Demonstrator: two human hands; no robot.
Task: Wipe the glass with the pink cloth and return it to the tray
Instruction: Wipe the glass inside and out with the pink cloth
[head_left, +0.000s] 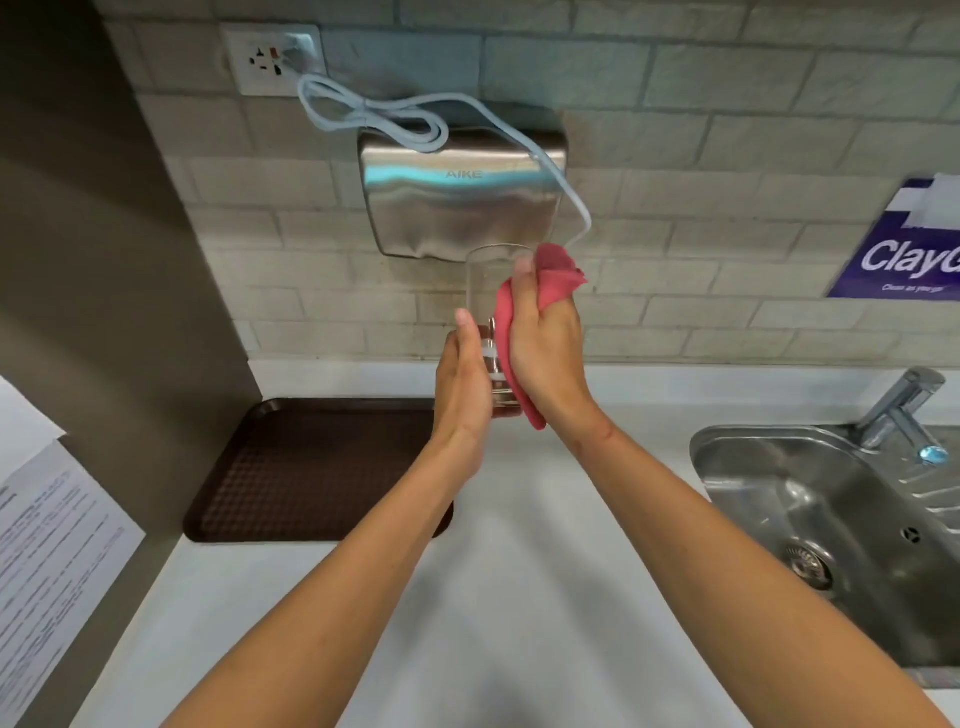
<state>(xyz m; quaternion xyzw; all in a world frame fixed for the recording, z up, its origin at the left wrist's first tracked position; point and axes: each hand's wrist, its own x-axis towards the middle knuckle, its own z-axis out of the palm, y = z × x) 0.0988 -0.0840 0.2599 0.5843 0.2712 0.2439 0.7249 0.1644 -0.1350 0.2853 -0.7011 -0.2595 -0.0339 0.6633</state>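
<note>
Your two bare forearms reach out over the pale grey counter (519, 571), meeting above its far edge. Your left hand (462, 384) has its grip closed around the lower part of the tall clear drinking glass (485, 291), thumb pointing up along the glass wall. Your right hand (545, 343) has its grip closed on the crumpled pink cloth (558, 275), pressing it against the right side of the glass, with the thumb up near the rim and a tail of cloth hanging below the palm. The glass is upright and held in the air, clear of the counter.

To the left, just beside your left wrist, the dark brown rectangular plastic tray (291, 478) lies flat on the counter. To the right sits the stainless steel sink (831, 519) with its chrome tap (898, 405). Beyond the glass, on the grey tiled wall, hangs the brushed steel hand dryer (457, 197), its pale cable looping up to the white wall socket (270, 60).
</note>
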